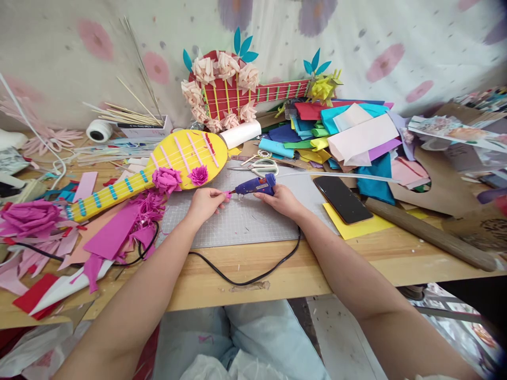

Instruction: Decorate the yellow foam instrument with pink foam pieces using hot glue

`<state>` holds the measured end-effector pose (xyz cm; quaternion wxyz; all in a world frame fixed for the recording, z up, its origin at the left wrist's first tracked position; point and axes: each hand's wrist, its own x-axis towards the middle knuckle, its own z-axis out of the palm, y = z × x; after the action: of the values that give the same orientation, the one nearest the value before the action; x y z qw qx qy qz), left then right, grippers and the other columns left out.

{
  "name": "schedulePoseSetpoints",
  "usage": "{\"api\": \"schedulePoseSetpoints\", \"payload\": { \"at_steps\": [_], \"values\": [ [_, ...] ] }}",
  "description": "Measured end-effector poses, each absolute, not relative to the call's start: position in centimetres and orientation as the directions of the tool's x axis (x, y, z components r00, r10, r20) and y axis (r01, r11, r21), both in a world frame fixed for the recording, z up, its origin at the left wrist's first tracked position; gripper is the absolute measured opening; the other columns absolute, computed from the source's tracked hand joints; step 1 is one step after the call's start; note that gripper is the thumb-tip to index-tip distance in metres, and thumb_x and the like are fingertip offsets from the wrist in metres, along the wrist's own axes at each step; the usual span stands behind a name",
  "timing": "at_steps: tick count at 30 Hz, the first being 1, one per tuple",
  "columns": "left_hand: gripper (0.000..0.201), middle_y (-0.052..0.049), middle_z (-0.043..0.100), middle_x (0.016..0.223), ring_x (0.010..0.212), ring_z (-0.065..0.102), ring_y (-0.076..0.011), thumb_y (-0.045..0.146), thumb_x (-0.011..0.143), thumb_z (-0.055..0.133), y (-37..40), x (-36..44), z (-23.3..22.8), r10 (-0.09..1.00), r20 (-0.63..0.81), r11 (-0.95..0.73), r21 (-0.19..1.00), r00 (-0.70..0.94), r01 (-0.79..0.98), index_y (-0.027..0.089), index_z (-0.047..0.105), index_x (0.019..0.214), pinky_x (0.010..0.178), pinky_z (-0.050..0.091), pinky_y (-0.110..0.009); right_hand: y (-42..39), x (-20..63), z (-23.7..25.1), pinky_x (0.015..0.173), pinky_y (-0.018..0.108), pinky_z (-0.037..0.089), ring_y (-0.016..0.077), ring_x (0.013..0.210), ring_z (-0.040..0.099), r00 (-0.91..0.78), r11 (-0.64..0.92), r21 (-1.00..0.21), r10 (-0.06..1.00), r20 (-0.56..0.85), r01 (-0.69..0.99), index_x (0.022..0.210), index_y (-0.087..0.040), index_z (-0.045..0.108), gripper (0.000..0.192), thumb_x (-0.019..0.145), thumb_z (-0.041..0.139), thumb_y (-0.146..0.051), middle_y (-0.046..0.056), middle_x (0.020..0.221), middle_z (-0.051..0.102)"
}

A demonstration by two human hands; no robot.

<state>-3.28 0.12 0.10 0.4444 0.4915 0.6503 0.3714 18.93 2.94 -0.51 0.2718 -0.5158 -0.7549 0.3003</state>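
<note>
In my right hand [280, 199] is a blue hot glue gun [253, 184], its nozzle pointing left. My left hand [206, 205] pinches a small bit of magenta crepe paper [227, 196] at the nozzle's tip. Both hands are over a grey cutting mat [241, 229]. Just behind my left hand lies a yellow paper guitar [160, 158] with pink strips, white strings and teal bands on its neck. Two magenta paper flowers, one of them a ruffled flower [198, 176], sit on its lower edge. White-handled scissors [264, 168] rest behind the glue gun.
A black cord [253, 283] loops toward the table's front edge. Magenta crepe paper [113, 227] is heaped at left. A phone [343, 199] lies on yellow paper at right, beside a wooden stick [431, 232]. A red paper guitar [227, 95] stands behind, near piled coloured paper [356, 132].
</note>
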Motion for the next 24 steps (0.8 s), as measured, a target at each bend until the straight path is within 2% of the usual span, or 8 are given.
{"api": "schedulePoseSetpoints", "payload": {
  "at_steps": [9, 18, 24],
  "values": [
    [0.019, -0.007, 0.071, 0.076, 0.049, 0.053, -0.007, 0.031, 0.068, 0.066, 0.2, -3.41, -0.14, 0.973, -0.202, 0.228, 0.919, -0.112, 0.323, 0.013, 0.07, 0.073, 0.04, 0.037, -0.018, 2.95, 18.95, -0.5, 0.058, 0.03, 0.04, 0.0164, 0.059, 0.052, -0.295, 0.258, -0.729, 0.952, 0.081, 0.634, 0.063, -0.02, 0.052, 0.038, 0.076, 0.057, -0.055, 0.001, 0.06, 0.055],
    [0.015, -0.008, 0.071, 0.074, 0.048, 0.052, -0.0069, 0.026, 0.07, 0.062, 0.1, -3.19, 0.25, 0.969, -0.208, 0.24, 0.923, -0.133, 0.302, 0.013, 0.069, 0.069, 0.039, 0.036, -0.018, 2.86, 18.92, -0.66, 0.06, 0.03, 0.042, 0.0168, 0.061, 0.055, -0.339, 0.305, -0.733, 0.934, 0.107, 0.608, 0.075, -0.019, 0.059, 0.035, 0.076, 0.057, -0.054, 0.001, 0.06, 0.057],
    [0.015, -0.007, 0.071, 0.075, 0.048, 0.052, -0.0069, 0.026, 0.07, 0.061, 0.09, -3.28, 0.23, 0.972, -0.201, 0.229, 0.926, -0.12, 0.301, 0.013, 0.068, 0.066, 0.04, 0.037, -0.018, 2.88, 19.01, -0.59, 0.059, 0.03, 0.043, 0.0177, 0.061, 0.056, -0.355, 0.32, -0.707, 0.929, 0.104, 0.631, 0.073, -0.019, 0.062, 0.035, 0.076, 0.059, -0.054, 0.002, 0.06, 0.059]
  ]
}}
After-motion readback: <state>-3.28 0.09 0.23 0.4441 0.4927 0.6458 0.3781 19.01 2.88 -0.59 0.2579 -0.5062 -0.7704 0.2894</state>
